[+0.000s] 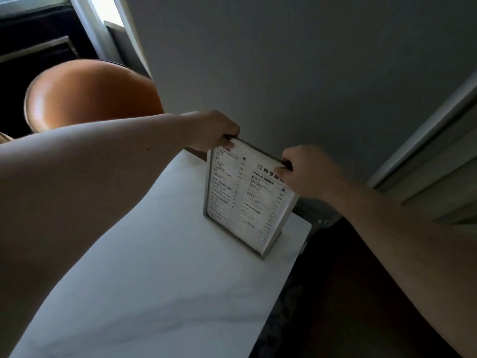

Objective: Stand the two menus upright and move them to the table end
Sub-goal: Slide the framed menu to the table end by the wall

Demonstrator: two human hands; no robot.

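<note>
— Menus, where do they stand?

— Only one framed menu [245, 200] shows clearly. It stands upright near the far end of the desk [144, 267], long axis vertical, printed face turned toward the wearer and angled a little to the left, top edge tipped slightly back. Whether a second panel sits behind it, I cannot tell.

— And starting from the left?

— A rounded chair [90, 95] in smooth orange-brown leather sits beyond the desk's left edge. Next comes the left hand [214, 130], closed on the menu's top left corner, thumb on the front. The menu is a flat rectangle in a thin grey metal-looking frame, glossy white sheet with dark lines of print. Then the right hand [307, 171], pinching the top right corner.

— The surface?

— A long, narrow white top with faint grey veining, matte, bare apart from the menu. The frame's lower edge rests on it.

— The room?

— A plain grey wall [296, 63] just behind the desk's end, dark floor [348, 293] to the right, and a pale door frame [426, 140] at the far right.
</note>
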